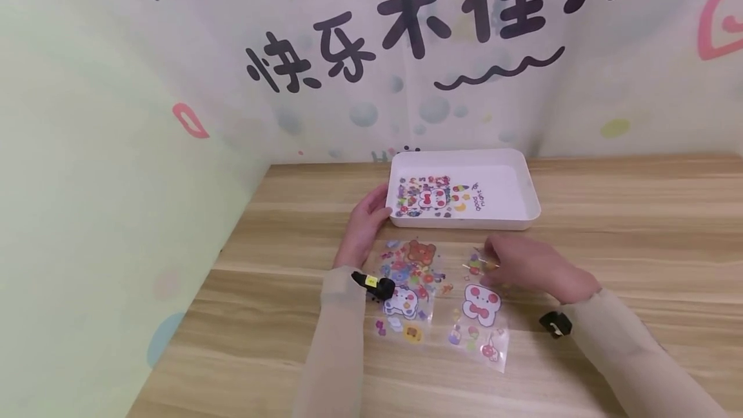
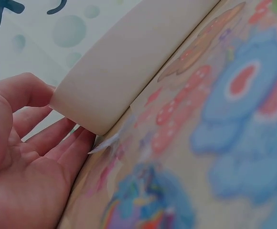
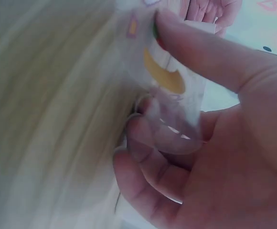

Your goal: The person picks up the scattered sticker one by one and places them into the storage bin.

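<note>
A: Left hand [image 1: 364, 224]?
B: Fingers relaxed, spread against the tray [image 1: 531, 176] corner; nothing gripped.
A: Right hand [image 1: 531, 266]?
B: Thumb and fingers pinch the clear sheet [image 1: 480, 315] by its far edge. Second sheet [image 1: 406, 289] lies beside the left wrist.
</note>
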A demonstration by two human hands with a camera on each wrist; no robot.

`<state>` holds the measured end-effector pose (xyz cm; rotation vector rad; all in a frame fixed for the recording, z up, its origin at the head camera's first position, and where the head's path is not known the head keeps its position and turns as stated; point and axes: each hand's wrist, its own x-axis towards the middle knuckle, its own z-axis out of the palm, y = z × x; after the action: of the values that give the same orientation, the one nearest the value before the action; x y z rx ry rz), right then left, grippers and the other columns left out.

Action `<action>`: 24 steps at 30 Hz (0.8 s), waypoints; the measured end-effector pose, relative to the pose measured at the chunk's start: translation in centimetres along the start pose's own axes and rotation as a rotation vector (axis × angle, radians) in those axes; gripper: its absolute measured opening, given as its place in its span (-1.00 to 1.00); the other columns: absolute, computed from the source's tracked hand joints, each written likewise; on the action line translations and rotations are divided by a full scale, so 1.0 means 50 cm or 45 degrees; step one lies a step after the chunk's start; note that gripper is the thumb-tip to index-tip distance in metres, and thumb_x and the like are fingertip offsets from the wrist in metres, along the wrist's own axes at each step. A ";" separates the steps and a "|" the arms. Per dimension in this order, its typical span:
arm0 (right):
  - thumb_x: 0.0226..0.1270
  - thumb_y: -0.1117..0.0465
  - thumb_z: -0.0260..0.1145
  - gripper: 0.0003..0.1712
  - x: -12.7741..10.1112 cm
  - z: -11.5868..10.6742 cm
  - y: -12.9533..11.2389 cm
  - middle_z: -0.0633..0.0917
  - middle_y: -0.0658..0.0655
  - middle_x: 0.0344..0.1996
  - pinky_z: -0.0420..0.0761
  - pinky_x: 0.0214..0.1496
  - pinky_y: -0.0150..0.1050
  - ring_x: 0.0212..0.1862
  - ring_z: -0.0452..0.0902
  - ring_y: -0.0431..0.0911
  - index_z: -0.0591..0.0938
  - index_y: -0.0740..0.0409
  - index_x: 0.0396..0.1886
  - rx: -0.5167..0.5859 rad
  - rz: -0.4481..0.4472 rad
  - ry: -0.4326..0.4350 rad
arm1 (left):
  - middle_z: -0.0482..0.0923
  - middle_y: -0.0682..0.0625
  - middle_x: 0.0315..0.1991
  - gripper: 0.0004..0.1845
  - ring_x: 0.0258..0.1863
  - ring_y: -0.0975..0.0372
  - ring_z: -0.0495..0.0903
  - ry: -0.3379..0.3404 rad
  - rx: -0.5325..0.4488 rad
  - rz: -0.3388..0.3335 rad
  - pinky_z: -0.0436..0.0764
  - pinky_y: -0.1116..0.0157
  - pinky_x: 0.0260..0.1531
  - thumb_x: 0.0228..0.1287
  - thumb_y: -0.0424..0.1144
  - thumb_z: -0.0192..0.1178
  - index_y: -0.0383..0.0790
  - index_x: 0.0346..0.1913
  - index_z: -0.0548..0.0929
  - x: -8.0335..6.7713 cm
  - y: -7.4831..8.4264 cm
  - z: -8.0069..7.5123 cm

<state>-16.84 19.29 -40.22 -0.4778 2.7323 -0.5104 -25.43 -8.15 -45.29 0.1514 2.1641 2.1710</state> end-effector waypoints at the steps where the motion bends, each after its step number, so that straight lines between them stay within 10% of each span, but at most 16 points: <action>1: -0.13 -0.07 0.43 -0.47 0.001 0.000 0.004 0.47 -0.01 -0.44 0.39 -0.47 -0.29 -0.41 0.35 -0.13 0.48 0.14 -0.25 0.018 0.001 -0.004 | 0.24 0.00 0.27 -0.49 0.22 0.24 0.25 -0.004 -0.003 0.003 0.32 0.34 0.13 0.24 -0.40 0.00 -0.07 0.27 0.29 0.001 0.001 0.001; 24: 0.17 0.28 0.15 -0.62 0.008 -0.013 0.049 0.52 0.16 -0.18 0.49 -0.26 -0.17 -0.25 0.41 -0.02 0.39 0.14 0.02 0.213 -0.089 0.010 | 0.22 -0.02 0.28 -0.49 0.23 0.22 0.23 -0.017 -0.021 -0.007 0.31 0.33 0.14 0.26 -0.40 -0.02 -0.09 0.27 0.28 0.003 0.004 0.000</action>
<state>-18.09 21.51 -40.70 -0.5298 2.6585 -0.7525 -25.56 -8.11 -45.06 0.1579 2.1366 2.1781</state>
